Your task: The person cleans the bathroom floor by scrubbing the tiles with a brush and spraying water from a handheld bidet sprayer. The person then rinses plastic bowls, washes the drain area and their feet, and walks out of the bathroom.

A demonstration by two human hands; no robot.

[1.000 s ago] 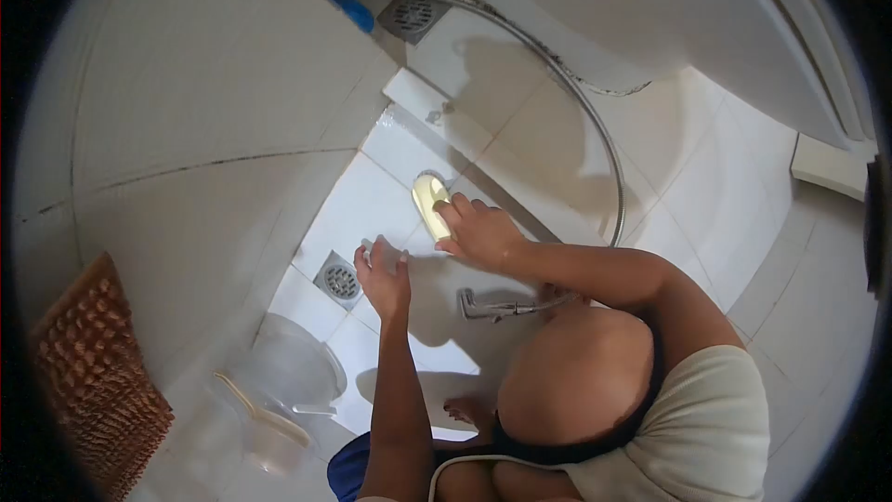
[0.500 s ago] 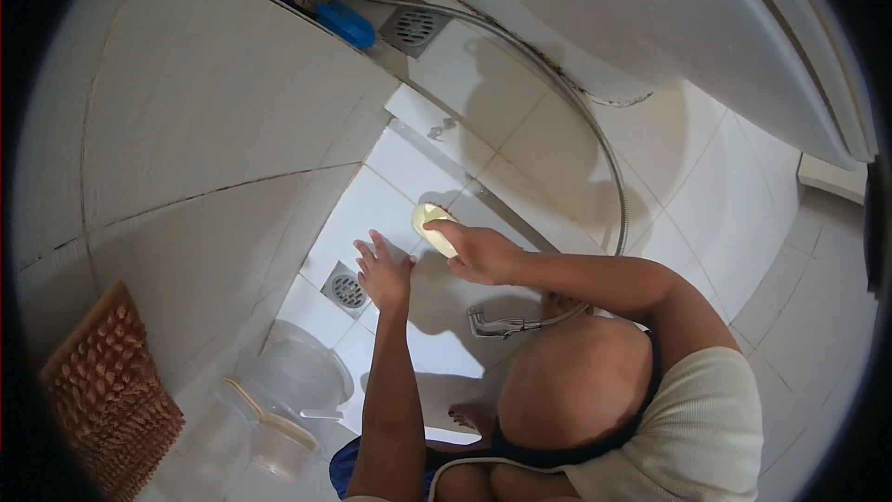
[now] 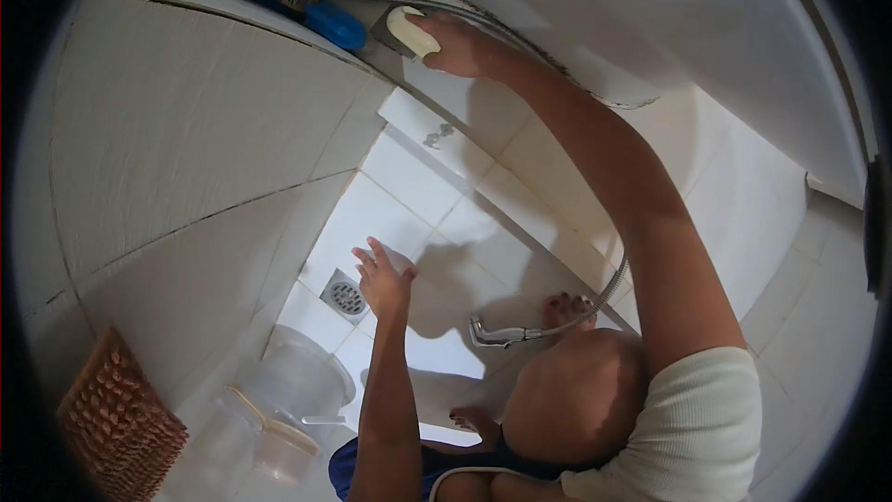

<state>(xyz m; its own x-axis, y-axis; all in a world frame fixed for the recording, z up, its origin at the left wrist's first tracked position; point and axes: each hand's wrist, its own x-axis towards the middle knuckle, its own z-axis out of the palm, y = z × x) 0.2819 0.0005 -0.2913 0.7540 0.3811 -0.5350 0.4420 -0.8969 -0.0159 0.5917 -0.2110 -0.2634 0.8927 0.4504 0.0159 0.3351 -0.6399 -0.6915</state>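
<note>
My right hand, at the far end of a stretched-out arm, grips a pale yellow oval scrub brush. The brush is over the far floor drain and covers much of it; its underside is hidden. Fingers spread, my left hand holds nothing. It is above the white floor tiles, just right of the near square drain. A blue bottle with a red cap lies left of the brush.
A metal hose curves around to a chrome spray head on the floor near my foot. A raised tile ledge crosses the floor. At lower left are a clear bucket, a dipper and a brown shaggy mat.
My right hand has carried the scrub brush away from me, from the near floor over the ledge to the far drain. My left hand has barely moved.
</note>
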